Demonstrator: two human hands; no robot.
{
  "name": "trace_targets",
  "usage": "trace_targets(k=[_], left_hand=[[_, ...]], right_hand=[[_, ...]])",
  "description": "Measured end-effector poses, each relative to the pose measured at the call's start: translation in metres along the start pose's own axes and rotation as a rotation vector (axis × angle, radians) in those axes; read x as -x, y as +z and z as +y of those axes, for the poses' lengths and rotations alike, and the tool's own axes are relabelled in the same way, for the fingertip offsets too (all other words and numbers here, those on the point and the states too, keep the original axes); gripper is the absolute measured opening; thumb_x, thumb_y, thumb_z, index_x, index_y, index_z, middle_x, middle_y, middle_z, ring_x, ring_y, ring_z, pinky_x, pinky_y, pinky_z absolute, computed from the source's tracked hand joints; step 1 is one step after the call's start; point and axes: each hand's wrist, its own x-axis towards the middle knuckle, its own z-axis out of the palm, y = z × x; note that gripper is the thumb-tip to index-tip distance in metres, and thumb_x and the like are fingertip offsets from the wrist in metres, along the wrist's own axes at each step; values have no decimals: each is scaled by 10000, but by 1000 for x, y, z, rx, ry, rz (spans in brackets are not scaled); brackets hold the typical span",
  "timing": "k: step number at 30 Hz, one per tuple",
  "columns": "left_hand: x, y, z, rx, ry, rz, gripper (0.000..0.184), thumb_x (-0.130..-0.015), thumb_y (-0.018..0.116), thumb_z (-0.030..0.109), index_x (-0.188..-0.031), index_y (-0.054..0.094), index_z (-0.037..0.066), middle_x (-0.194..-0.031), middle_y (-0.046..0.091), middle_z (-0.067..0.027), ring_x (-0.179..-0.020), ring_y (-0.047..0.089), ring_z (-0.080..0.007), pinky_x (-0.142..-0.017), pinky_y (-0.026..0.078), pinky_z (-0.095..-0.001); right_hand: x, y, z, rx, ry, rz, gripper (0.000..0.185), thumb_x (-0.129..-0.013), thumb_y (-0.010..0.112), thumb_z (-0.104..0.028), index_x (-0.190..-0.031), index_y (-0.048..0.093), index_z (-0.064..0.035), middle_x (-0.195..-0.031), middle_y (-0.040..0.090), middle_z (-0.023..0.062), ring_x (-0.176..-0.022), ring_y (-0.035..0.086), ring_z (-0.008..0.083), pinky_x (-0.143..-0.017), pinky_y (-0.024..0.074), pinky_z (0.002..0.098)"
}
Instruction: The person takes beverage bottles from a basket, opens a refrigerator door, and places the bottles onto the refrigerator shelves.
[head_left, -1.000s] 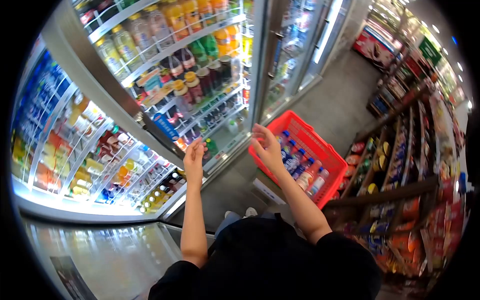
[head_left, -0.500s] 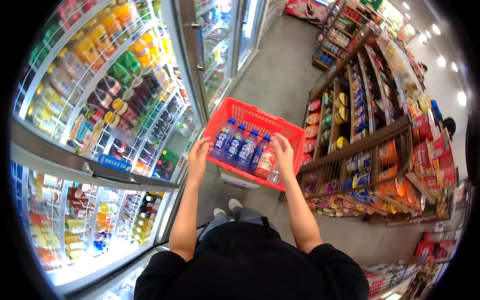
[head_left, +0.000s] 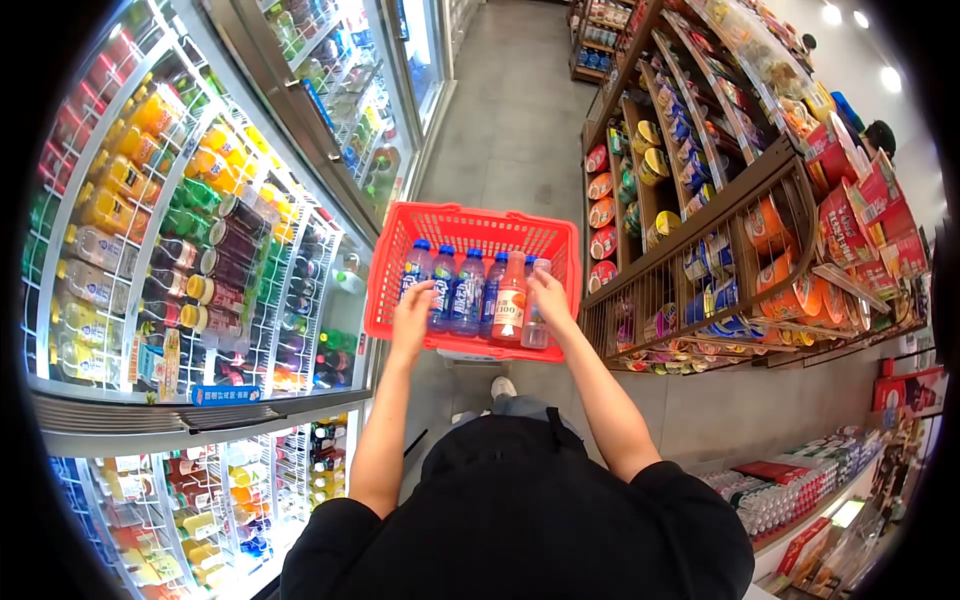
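Note:
A red plastic basket (head_left: 474, 218) in front of me holds a row of upright bottles. On its left stand several blue drink bottles (head_left: 467, 295), then a peach-red drink bottle (head_left: 510, 302) with a pale label. A clear bottle (head_left: 535, 325) ends the row on the right. My left hand (head_left: 412, 320) has its fingers curled against the leftmost blue bottle. My right hand (head_left: 550, 302) closes around the upper part of the clear bottle. Parts of both end bottles are hidden by the fingers.
To the left, a glass-door drinks cooler (head_left: 195, 435) is stocked with bottles. Snack shelves with a wire rack (head_left: 700, 290) run along the right. Grey floor (head_left: 510, 110) stretches ahead between them. Packed bottles (head_left: 790, 495) stand at the lower right.
The basket appears more level and further left in view, and the bottles look more upright. My left hand has moved inward over the blue bottles; my right hand stays by the clear bottle.

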Motion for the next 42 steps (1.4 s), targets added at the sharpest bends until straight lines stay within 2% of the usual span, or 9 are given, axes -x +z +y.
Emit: trace_targets(k=[11, 14, 16, 19, 23, 30, 32, 36, 42], left_hand=[[-52, 95, -64, -177, -416, -324, 439, -1005, 543, 341, -1374, 494, 108, -1185, 606, -71, -1013, 597, -183, -838, 475, -346], [-57, 107, -52, -249, -562, -329, 444, -984, 570, 274, -1336, 525, 7, -1050, 657, -100, -912, 605, -148, -739, 479, -256], [-59, 111, -44, -177, -638, -379, 531, -921, 668, 327, -1324, 533, 7, -1076, 669, -123, -943, 633, -165, -739, 509, -296], [-59, 120, -38, -328, -473, -581, 782, -723, 839, 400, -1214, 529, -123, -1106, 679, -194, -965, 681, -230, -813, 540, -364], [-66, 131, -102, -680, -339, -432, 695, -661, 865, 364, -1120, 607, -89, -986, 700, -184, -863, 694, -244, -795, 540, -335], [-63, 115, -47, -203, -691, -503, 603, -711, 794, 266, -1156, 572, -75, -989, 678, -148, -840, 668, -203, -695, 531, -338], [-59, 107, -54, -171, -524, -379, 547, -737, 774, 230, -1162, 566, -46, -942, 667, -124, -787, 653, -187, -663, 518, -320], [-43, 95, -20, -86, -439, -202, 634, -780, 769, 174, -1272, 429, -37, -1120, 591, -130, -988, 621, -185, -828, 529, -311], [-30, 78, -2, 64, -188, -31, 711, -781, 798, 178, -1310, 380, -49, -1179, 558, -152, -1056, 597, -196, -877, 530, -322]], right_hand=[[-16, -2, -9, -16, 168, -96, 505, -968, 545, -192, -1415, 471, 31, -1372, 568, 177, -1217, 575, 239, -988, 474, 338], [-23, 0, -5, -64, 188, -98, 514, -982, 517, -179, -1439, 428, 39, -1389, 545, 170, -1188, 584, 246, -934, 508, 339], [-32, 3, 1, -23, 152, -60, 504, -955, 552, -208, -1397, 498, 28, -1319, 617, 162, -944, 657, 180, -807, 518, 305], [-38, 0, -12, 1, 169, -122, 510, -963, 548, -200, -1407, 475, 39, -1357, 572, 170, -1028, 636, 207, -837, 532, 318], [-46, 4, -4, -15, 188, -146, 507, -976, 547, -192, -1413, 460, 52, -1380, 549, 160, -1074, 619, 216, -852, 545, 325], [-45, 4, -9, 29, 188, -217, 473, -980, 564, -189, -1387, 495, 41, -1292, 609, 155, -1096, 622, 209, -871, 541, 319], [-43, 7, -8, -12, 21, -250, 467, -963, 599, -178, -1370, 515, 36, -1290, 608, 163, -1133, 615, 210, -896, 529, 313], [-32, 19, -24, 20, -16, -193, 566, -932, 660, -264, -1380, 497, 42, -1289, 620, 195, -1173, 613, 225, -957, 501, 321], [1, 43, -92, -242, 111, -492, 533, -970, 643, -288, -1374, 483, 20, -1209, 636, 120, -1079, 626, 178, -865, 530, 324]])
